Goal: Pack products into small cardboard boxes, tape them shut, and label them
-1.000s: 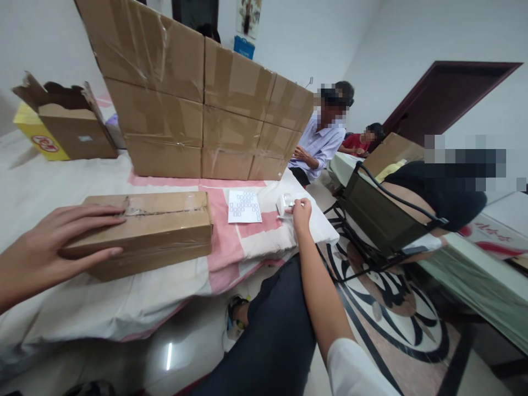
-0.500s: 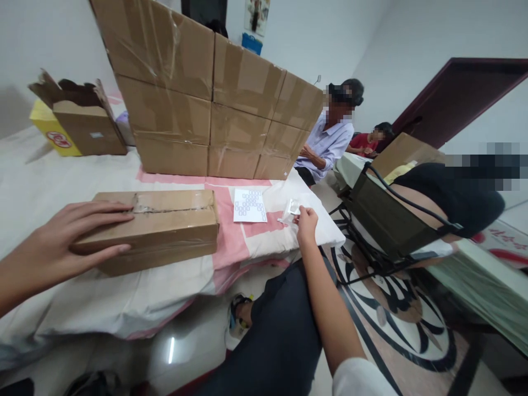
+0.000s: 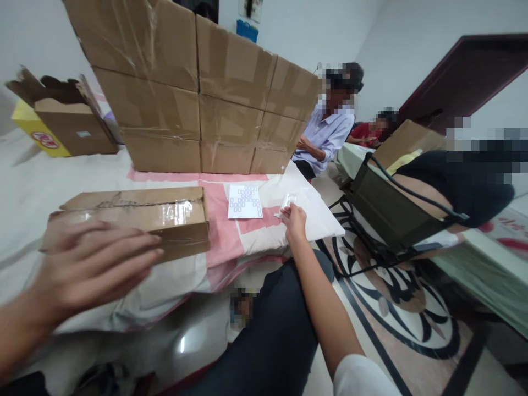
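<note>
My left hand [image 3: 94, 269], smeared by motion, is in front of the long cardboard box [image 3: 185, 206] with its fingers stretched out and nothing in them. It covers the box's near left part. A strip of shiny tape and a torn seam run along the box's top. Over the table's right end, my right hand [image 3: 296, 223] pinches a small clear plastic packet [image 3: 289, 199]; what is inside is too small to make out. Left of that hand a white sheet [image 3: 245, 202] printed with small blue-outlined boxes lies flat on the pink and white cloth [image 3: 225, 234].
A wall of stacked, taped cartons [image 3: 231, 126] stands along the table's back. Behind it on the left is an open carton [image 3: 74, 129] with a yellow side. Other people sit beyond, one in a light shirt [image 3: 336, 135]. A dark folding chair [image 3: 379, 214] stands to the right.
My left hand has come off the top of the long box and moved toward me. My right hand still holds the packet, slightly shifted and turned. The whole view has swung a little.
</note>
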A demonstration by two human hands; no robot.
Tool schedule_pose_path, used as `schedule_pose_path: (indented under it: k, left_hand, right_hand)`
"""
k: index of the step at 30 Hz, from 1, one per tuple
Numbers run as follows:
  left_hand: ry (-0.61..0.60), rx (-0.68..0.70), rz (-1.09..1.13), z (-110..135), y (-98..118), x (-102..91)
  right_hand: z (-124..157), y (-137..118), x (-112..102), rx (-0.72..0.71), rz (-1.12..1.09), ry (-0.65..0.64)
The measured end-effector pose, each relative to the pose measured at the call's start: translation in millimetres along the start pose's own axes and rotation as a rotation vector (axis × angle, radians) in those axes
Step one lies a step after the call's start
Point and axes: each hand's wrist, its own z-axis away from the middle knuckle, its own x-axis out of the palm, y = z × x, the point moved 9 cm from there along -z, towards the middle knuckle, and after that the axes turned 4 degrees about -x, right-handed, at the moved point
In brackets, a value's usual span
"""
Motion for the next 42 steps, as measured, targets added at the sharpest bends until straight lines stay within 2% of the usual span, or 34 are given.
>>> schedule_pose_path:
  k: [1, 2, 3, 4, 6, 8, 10, 12, 14, 17, 19, 21, 25, 30, 36, 42]
  left_hand:
    - [0.018, 0.168, -0.021, -6, 37, 10.5]
    - [-0.003, 0.252, 0.01, -14, 68, 26.4]
    - [-0.036, 0.259, 0.064, -26, 92, 45.1]
    - [-0.129, 0.208, 0.105, -42, 109, 71.9]
    - [-0.181, 0.076, 0.188, -80, 131, 119.3]
    - [-0.358, -0.062, 0.224, -116, 135, 183.3]
    - [-0.678, -0.167, 0.198, -140, 128, 258.1]
    - [-0.816, -0.174, 0.207, -162, 118, 313.3]
    - [-0.883, -0.138, 0.245, -177, 109, 355.6]
    - [-0.897, -0.082, 0.315, -185, 101, 394.2]
    - [-0.861, -0.094, 0.334, -183, 99, 406.0]
    - [-0.789, -0.162, 0.315, -178, 96, 410.4]
    - [-0.632, -0.345, 0.247, -165, 95, 410.5]
    - [-0.515, -0.489, 0.217, -152, 95, 408.3]
    - [-0.437, -0.552, 0.226, -147, 95, 399.6]
    - [-0.418, -0.493, 0.31, -149, 101, 398.7]
  right_hand:
    - [-1, 0, -1, -0.018, -0.006, 0.01]
    - [-3, 0, -3, -0.04, -0.012, 0.02]
    - [-5, 0, -6, -0.065, -0.015, 0.032]
    - [-7, -1, -10, -0.093, -0.018, 0.044]
    - [-11, -5, -19, -0.146, -0.02, 0.065]
    - [-15, -7, -29, -0.184, -0.024, 0.069]
    - [-20, -8, -37, -0.199, -0.03, 0.049]
    - [-23, -7, -42, -0.194, -0.039, 0.01]
    - [-25, -3, -44, -0.177, -0.043, -0.037]
    - [-26, 4, -45, -0.134, -0.039, -0.081]
    - [-27, 7, -45, -0.096, -0.039, -0.086]
    - [-29, 10, -45, -0.053, -0.048, -0.083]
    - [-32, 9, -45, 0.012, -0.079, -0.078]
    - [-29, 3, -45, 0.02, -0.089, -0.084]
    - [-22, 0, -52, -0.02, -0.09, -0.058]
    - [-26, 2, -69, 0.016, -0.095, -0.029]
